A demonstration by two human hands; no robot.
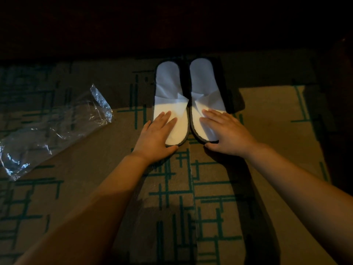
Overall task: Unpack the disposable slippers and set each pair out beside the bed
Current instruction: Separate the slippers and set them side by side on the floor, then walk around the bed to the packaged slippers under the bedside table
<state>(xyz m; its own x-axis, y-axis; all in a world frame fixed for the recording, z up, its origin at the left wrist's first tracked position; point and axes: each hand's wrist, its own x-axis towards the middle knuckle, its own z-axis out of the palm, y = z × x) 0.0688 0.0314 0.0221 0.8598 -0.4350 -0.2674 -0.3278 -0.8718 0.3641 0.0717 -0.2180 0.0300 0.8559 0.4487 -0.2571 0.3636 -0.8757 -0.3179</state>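
Observation:
Two white disposable slippers with dark edging lie flat side by side on the carpet, the left slipper [168, 87] and the right slipper [205, 85], their far ends against a dark bed base [172, 35]. My left hand [158, 134] rests flat on the near end of the left slipper, fingers spread. My right hand [227, 131] lies flat on the near end of the right slipper, thumb by its edge. Neither hand grips anything. An empty clear plastic wrapper [53, 129] lies crumpled on the carpet to the left.
The floor is beige carpet with green line patterns [191, 197]. The top of the view is very dark. A dark shape stands at the far right edge [342, 92].

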